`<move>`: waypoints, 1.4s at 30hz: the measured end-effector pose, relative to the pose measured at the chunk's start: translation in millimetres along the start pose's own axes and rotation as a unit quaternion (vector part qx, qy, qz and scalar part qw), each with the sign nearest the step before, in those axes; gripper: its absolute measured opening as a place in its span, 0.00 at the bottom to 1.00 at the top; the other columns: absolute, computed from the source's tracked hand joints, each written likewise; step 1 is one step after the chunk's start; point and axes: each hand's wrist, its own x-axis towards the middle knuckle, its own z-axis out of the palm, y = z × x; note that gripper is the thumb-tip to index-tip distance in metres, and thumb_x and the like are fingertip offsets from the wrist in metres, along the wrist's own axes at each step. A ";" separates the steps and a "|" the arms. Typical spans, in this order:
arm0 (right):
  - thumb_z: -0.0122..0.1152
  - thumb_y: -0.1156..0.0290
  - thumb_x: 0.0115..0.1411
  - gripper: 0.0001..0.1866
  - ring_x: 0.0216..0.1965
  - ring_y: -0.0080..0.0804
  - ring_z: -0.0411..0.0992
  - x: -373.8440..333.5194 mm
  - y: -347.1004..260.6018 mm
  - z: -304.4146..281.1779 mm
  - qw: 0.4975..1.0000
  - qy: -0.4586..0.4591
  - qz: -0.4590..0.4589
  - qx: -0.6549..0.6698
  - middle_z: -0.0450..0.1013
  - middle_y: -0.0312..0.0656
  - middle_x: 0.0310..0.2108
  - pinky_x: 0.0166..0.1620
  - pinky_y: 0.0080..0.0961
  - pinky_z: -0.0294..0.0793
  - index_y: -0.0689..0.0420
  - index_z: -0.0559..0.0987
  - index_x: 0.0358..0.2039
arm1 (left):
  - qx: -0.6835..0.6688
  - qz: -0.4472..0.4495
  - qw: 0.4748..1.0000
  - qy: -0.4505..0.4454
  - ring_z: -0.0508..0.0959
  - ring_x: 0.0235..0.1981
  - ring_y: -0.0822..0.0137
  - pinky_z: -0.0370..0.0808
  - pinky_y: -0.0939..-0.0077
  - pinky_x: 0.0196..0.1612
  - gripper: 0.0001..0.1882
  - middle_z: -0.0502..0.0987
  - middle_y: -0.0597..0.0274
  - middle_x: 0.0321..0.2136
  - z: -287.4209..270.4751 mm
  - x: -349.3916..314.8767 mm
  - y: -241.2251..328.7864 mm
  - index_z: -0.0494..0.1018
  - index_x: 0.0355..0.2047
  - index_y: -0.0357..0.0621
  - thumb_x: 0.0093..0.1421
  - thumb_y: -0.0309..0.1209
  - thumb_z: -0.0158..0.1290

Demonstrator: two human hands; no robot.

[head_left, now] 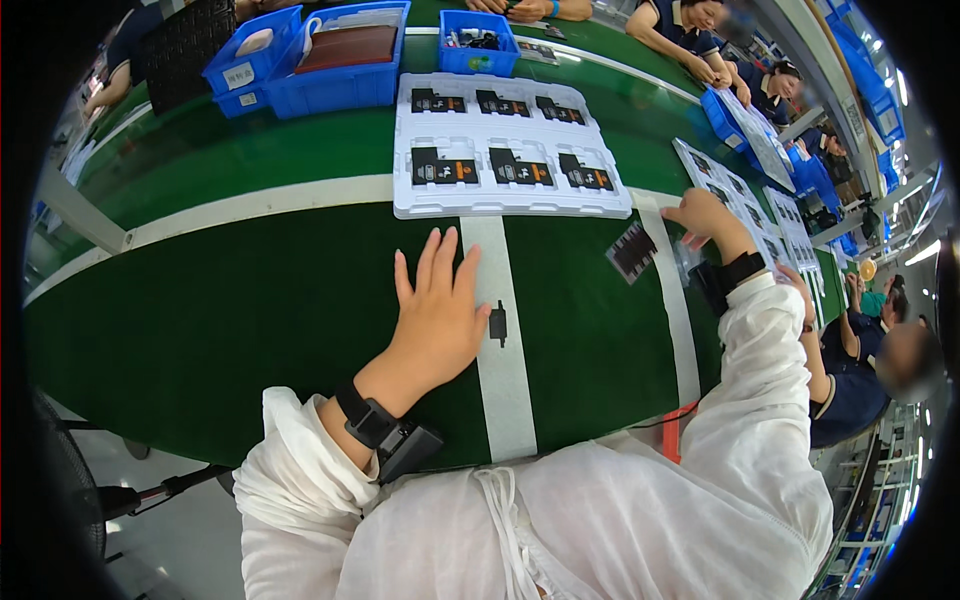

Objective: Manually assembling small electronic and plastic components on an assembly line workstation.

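My left hand (432, 318) lies palm down with fingers spread on the green table (250, 320), holding nothing. By its thumb, a small black part (498, 323) with narrow ends rests on a pale strip (507, 390) across the table. Farther right, my right hand (705, 218) is bent with curled fingers over a clear plastic piece (688, 262); its fingertips are partly hidden. A sheet with dark strips (632, 252) lies just left of it. Beyond both hands, a white tray (410, 205) holds several flat black parts with orange patches (445, 168) in two rows.
Blue bins (345, 90) stand at the far left, with a smaller blue bin (478, 58) of dark items beside them. More white trays (720, 190) line the right side. Co-workers sit across the table and close on my right. A fan (75, 480) stands at the lower left.
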 end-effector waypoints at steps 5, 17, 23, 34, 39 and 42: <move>0.53 0.69 0.52 0.10 0.29 0.40 0.72 64.3 -60.4 -17.3 0.932 0.016 -0.312 -0.183 0.72 0.48 0.28 0.33 0.30 0.72 0.61 0.75 0.32 | 0.011 0.011 1.000 0.003 0.46 0.62 0.48 0.37 0.42 0.59 0.30 0.49 0.42 0.57 -1.0 2.3 3.8 0.54 0.56 0.37 0.54 0.31 0.49; 0.50 0.69 0.44 0.27 0.52 0.53 0.60 156.8 -150.1 22.9 0.962 0.084 -0.164 -0.200 0.62 0.62 0.50 0.54 0.34 0.60 0.68 0.68 0.46 | -0.009 0.042 0.998 0.051 0.51 0.59 0.45 0.43 0.36 0.56 0.27 0.54 0.40 0.55 0.6 -6.2 -3.1 0.59 0.53 0.36 0.52 0.30 0.49; 0.54 0.79 0.39 0.11 0.22 0.38 0.74 143.3 -118.9 -7.5 0.947 0.104 -0.281 -0.120 0.74 0.50 0.22 0.25 0.29 0.72 0.66 0.78 0.26 | -0.008 0.066 0.997 0.040 0.51 0.59 0.45 0.42 0.36 0.56 0.27 0.53 0.40 0.55 0.4 -1.2 1.2 0.59 0.53 0.36 0.53 0.29 0.48; 0.51 0.71 0.59 0.08 0.16 0.20 0.70 -118.5 -77.8 19.2 0.900 -0.138 -0.278 0.306 0.71 0.36 0.22 0.17 0.14 0.64 0.63 0.73 0.35 | -0.431 0.016 0.885 0.175 0.69 0.47 0.65 0.62 0.70 0.52 0.27 0.71 0.53 0.42 -30.7 19.7 22.3 0.62 0.51 0.39 0.50 0.23 0.56; 0.48 0.72 0.60 0.09 0.19 0.24 0.73 -151.9 -55.4 47.9 0.815 -0.157 -0.348 0.437 0.73 0.39 0.25 0.20 0.14 0.66 0.64 0.71 0.38 | -0.518 0.015 0.855 0.020 0.70 0.34 0.76 0.67 0.80 0.42 0.19 0.72 0.63 0.31 -66.1 32.0 48.1 0.68 0.45 0.35 0.51 0.19 0.54; 0.48 0.63 0.60 0.17 0.25 0.34 0.75 -129.8 -43.6 67.3 0.692 -0.213 -0.398 0.563 0.73 0.45 0.30 0.25 0.20 0.72 0.64 0.68 0.41 | -0.579 0.076 0.808 0.076 0.71 0.34 0.76 0.67 0.81 0.40 0.17 0.74 0.62 0.33 -62.8 36.2 52.5 0.69 0.44 0.34 0.52 0.19 0.53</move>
